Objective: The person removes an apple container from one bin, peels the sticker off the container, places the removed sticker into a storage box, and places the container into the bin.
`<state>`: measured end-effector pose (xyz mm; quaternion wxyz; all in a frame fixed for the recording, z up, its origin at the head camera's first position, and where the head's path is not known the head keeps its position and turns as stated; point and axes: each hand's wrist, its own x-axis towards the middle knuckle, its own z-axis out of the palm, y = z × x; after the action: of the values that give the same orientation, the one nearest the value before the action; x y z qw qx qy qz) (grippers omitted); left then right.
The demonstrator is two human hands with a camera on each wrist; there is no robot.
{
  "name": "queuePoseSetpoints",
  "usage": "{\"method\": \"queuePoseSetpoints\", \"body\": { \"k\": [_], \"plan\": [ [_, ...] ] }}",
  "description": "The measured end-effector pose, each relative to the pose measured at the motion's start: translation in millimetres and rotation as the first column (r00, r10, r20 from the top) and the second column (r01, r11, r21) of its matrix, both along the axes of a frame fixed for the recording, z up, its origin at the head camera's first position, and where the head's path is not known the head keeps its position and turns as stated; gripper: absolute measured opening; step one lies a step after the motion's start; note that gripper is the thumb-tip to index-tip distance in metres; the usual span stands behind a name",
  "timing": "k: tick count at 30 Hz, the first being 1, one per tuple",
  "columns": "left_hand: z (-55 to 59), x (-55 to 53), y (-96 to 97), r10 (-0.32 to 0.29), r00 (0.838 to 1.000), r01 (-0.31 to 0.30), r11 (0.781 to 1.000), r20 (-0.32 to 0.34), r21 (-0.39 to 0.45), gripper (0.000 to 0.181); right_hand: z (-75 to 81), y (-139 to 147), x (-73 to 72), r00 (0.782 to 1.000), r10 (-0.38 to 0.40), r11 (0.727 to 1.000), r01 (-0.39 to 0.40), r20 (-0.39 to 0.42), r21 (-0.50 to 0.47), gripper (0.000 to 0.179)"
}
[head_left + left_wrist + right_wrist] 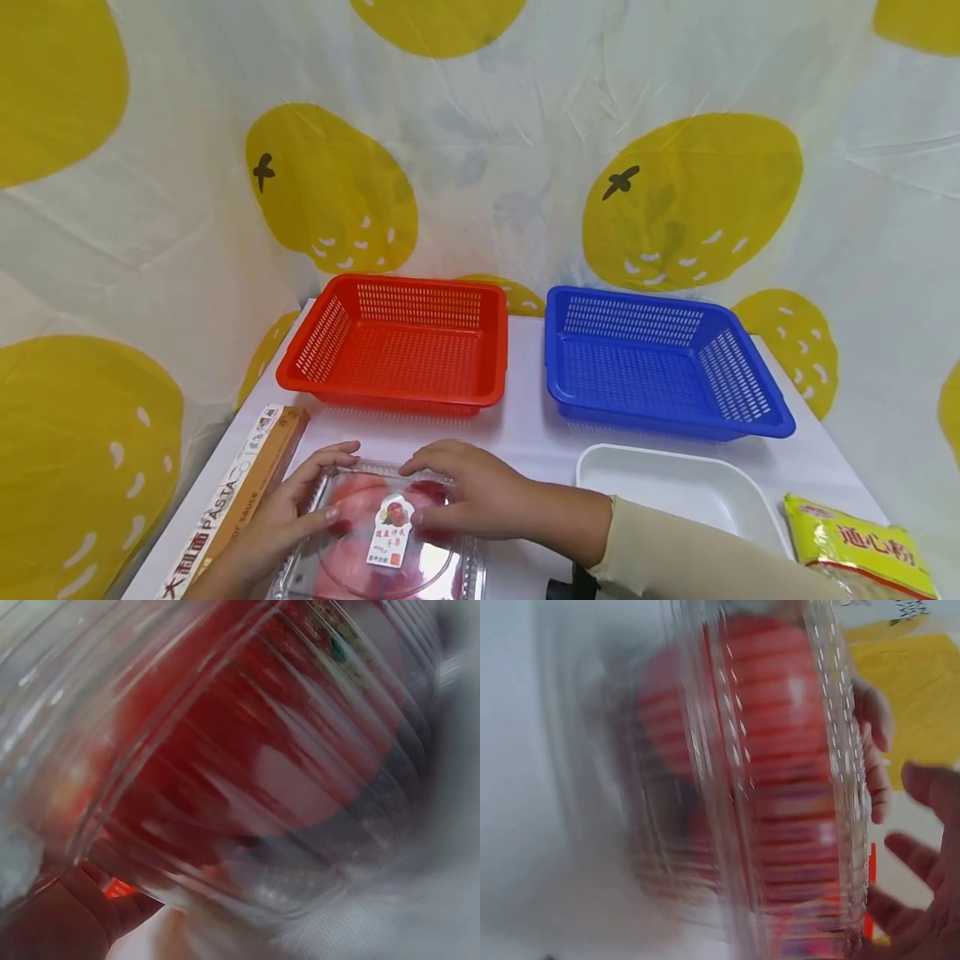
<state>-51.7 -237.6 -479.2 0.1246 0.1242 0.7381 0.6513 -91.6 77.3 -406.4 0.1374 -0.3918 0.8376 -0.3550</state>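
A clear plastic box (442, 579) of large red fruit (772, 697), with a white label (388, 533) on its lid, lies at the front of the table. My left hand (281, 521) rests at its left far corner, thumb over the lid and fingers loosely extended along the edge. From the right, my right hand (487, 492) reaches across the lid's far right part, its fingers spread in the right wrist view. The ribbed side of the box fills most of the left wrist view, blurred, and part of the left hand shows at lower left.
A red basket (393, 400) and a blue basket (667, 425) stand at the back. Left of the box lies a long pasta box (240, 492). To the right are a white tray (667, 458), partly behind my right sleeve, and a yellow packet (862, 542). A lemon-print curtain (495, 175) hangs behind.
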Motion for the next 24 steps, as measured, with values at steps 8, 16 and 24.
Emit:
{"method": "queuePoseSetpoints", "body": {
  "k": [8, 16, 24],
  "plan": [
    [1.3, 5.2, 0.7, -0.008, 1.000, 0.009, 0.999, -0.004, 0.046, 0.052, 2.3, -19, -19.7, 0.976, 0.214, 0.969, -0.207, -0.033, 0.134, 0.042],
    [-4.0, 1.1, -1.7, -0.028, 0.987, 0.026, 1.000, -0.156, -0.017, 0.049, 3.6, -36, -30.2, 0.979, 0.177, 0.973, -0.190, 0.099, 0.132, 0.016],
    [-9.8, -0.2, -1.9, -0.066, 0.976, 0.079, 0.995, -0.208, 0.057, 0.052, -0.5, -43, -33.4, 0.948, 0.105, 0.993, -0.114, 0.301, 0.013, 0.013]
  ]
}}
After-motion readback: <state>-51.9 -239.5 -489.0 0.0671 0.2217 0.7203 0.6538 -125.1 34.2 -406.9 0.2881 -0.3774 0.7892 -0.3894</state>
